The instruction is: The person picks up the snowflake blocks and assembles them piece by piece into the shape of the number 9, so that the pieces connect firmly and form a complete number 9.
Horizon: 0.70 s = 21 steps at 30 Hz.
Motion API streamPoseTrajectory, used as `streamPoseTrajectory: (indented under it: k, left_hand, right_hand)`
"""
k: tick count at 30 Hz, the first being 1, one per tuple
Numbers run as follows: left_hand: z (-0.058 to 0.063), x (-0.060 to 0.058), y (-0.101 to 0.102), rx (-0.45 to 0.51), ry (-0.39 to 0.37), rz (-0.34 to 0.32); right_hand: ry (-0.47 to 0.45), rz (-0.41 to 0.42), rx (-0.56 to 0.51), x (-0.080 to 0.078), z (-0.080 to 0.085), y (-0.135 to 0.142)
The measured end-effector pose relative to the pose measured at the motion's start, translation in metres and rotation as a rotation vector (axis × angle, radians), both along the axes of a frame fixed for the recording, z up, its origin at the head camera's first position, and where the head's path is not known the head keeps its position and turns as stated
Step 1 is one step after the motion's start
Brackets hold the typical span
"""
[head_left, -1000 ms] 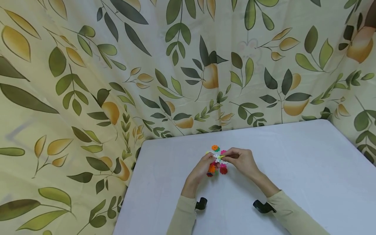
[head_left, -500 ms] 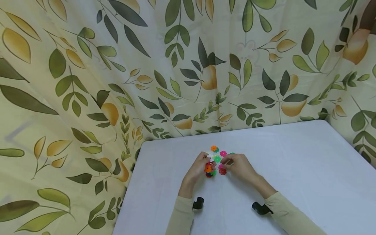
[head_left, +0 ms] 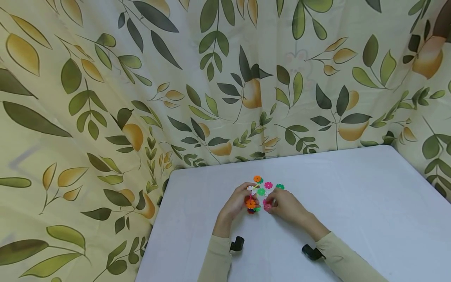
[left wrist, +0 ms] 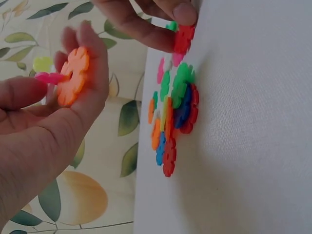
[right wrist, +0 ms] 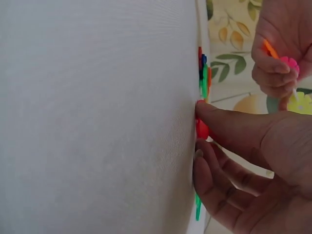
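Note:
Above the table, my left hand (head_left: 234, 201) holds a small chain of joined flower-shaped plastic discs. In the left wrist view its orange disc (left wrist: 75, 78) faces out, with a pink disc (left wrist: 48, 77) slotted into it edge-on. A yellow disc (right wrist: 300, 103) at the end of a white one shows in the right wrist view. My right hand (head_left: 290, 203) is down at the tabletop, its thumb and a finger pinching a red flower disc (right wrist: 202, 129). Loose green (head_left: 261, 192) and pink flower discs (head_left: 268, 185) lie between and beyond the hands.
More loose discs lie close to my left hand, including a dark blue disc (left wrist: 183, 109) and a red one (left wrist: 168, 158). The white-covered table (head_left: 352, 188) extends to both sides. A leaf-patterned curtain (head_left: 225, 129) hangs behind it.
My right hand has left the yellow piece at the left hand's chain and come down to the red disc on the table. My left hand has shifted slightly left with the chain.

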<state>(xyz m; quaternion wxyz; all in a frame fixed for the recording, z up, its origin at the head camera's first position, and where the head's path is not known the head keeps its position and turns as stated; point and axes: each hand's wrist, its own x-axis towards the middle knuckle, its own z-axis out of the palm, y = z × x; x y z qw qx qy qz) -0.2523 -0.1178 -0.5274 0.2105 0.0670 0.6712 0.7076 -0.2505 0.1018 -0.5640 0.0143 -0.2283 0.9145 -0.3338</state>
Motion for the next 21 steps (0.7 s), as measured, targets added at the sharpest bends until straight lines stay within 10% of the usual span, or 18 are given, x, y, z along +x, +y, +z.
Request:
streamPoseTrajectory:
  k: [21]
  left_hand:
    - [-0.001,-0.001,0.001,-0.021,0.007,-0.002]
  right_hand:
    - [-0.170,-0.163,-0.334,0.000,0.024,0.011]
